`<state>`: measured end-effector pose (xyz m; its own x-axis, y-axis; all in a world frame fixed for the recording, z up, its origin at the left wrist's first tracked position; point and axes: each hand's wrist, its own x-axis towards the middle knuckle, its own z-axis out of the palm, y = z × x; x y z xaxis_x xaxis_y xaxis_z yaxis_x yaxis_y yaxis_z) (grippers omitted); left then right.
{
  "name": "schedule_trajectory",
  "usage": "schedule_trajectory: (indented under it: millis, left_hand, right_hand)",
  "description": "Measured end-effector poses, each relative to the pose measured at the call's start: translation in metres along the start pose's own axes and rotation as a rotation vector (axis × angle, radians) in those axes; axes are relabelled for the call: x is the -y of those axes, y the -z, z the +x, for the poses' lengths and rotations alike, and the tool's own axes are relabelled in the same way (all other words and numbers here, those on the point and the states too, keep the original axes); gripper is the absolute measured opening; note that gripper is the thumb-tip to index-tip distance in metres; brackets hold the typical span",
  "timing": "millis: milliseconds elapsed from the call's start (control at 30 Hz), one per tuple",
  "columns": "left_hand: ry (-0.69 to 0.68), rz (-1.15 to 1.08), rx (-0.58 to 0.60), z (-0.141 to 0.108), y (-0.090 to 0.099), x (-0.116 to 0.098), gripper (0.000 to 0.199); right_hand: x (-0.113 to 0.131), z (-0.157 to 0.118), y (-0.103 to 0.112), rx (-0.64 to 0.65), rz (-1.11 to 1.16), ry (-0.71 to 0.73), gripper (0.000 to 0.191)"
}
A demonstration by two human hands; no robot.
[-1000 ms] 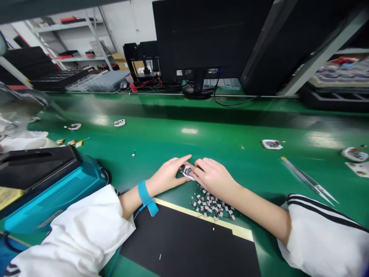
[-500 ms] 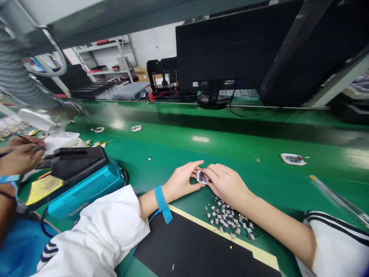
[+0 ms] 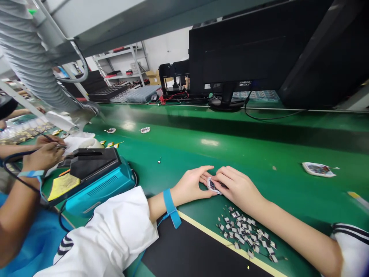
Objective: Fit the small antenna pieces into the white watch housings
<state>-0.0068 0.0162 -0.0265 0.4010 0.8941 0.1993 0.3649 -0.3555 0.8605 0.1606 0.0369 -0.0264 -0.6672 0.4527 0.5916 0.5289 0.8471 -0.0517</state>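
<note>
A small white-edged casing with a dark circuit inside (image 3: 211, 184) is held low over the green bench. My left hand (image 3: 187, 184), with a blue wrist strap (image 3: 170, 206), grips its left side between thumb and fingers, the index finger stretched out above it. My right hand (image 3: 238, 186) has its fingertips closed together on the casing's right side and covers part of it. Whether those fingertips also pinch a smaller part is hidden. Below the right hand lies a loose heap of small silvery parts with short leads (image 3: 248, 232), beside a black mat with a yellow edge (image 3: 184, 246).
A teal machine (image 3: 100, 188) with a yellow sponge (image 3: 63, 187) stands left. Beyond it, a co-worker's hands (image 3: 49, 152) hold a thin tool. More white casings lie around, one at right (image 3: 318, 169). A monitor (image 3: 245, 57) and a ducting hose (image 3: 31, 57) stand behind.
The camera view has swung left, so the scene sits further right. The casing is tilted differently, and my right fingers cover more of it. Both hands stay on it.
</note>
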Motion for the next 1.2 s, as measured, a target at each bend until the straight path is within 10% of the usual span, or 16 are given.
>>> schedule_trajectory:
  millis: [900,1200]
  left_hand:
    - [0.073,-0.130,-0.028,0.001,0.002,-0.010,0.052]
    - [0.110,-0.189,-0.047,0.003,0.001,-0.010,0.049]
  right_hand:
    - [-0.001,0.000,0.000,-0.085,0.449,-0.378,0.009]
    - [-0.002,-0.002,-0.002,-0.136,0.430,-0.257,0.012]
